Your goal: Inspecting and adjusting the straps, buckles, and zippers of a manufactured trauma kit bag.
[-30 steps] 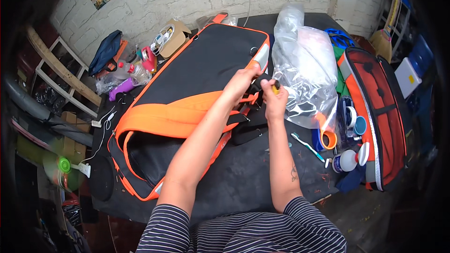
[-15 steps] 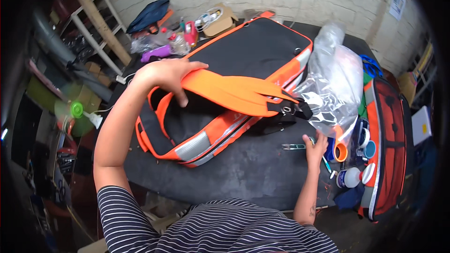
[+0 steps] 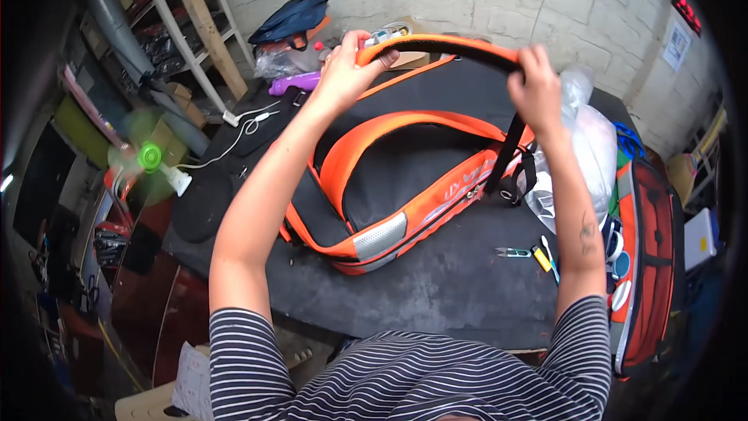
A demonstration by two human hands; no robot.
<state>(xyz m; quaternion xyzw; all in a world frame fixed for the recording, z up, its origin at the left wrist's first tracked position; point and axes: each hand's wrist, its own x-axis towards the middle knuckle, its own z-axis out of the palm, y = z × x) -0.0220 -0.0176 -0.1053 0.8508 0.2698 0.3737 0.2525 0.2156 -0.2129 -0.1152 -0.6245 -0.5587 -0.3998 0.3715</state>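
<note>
An orange and black backpack (image 3: 405, 179) lies on the dark table, with silver reflective patches along its side. Both my hands lift one of its orange padded shoulder straps (image 3: 444, 40), bowed into an arch above the bag. My left hand (image 3: 352, 70) grips the strap's left end, thumb against its black underside. At the other end, my right hand (image 3: 538, 86) is closed round the strap where black webbing (image 3: 512, 144) hangs down toward the buckles. The second orange strap (image 3: 351, 156) curves loosely over the bag's black panel.
Thread snips (image 3: 513, 252) and a yellow lighter (image 3: 541, 259) lie on the table (image 3: 436, 304) to the right. Farther right are clear plastic wrapping (image 3: 596, 156) and a red and black bag (image 3: 650, 265). A small green fan (image 3: 149, 157) spins at left; a purple bottle (image 3: 294, 83) lies at the back.
My right hand has left the spot near the snips and taken hold of the strap's right end. My left hand has raised the strap. A yellow lighter now shows beside the snips.
</note>
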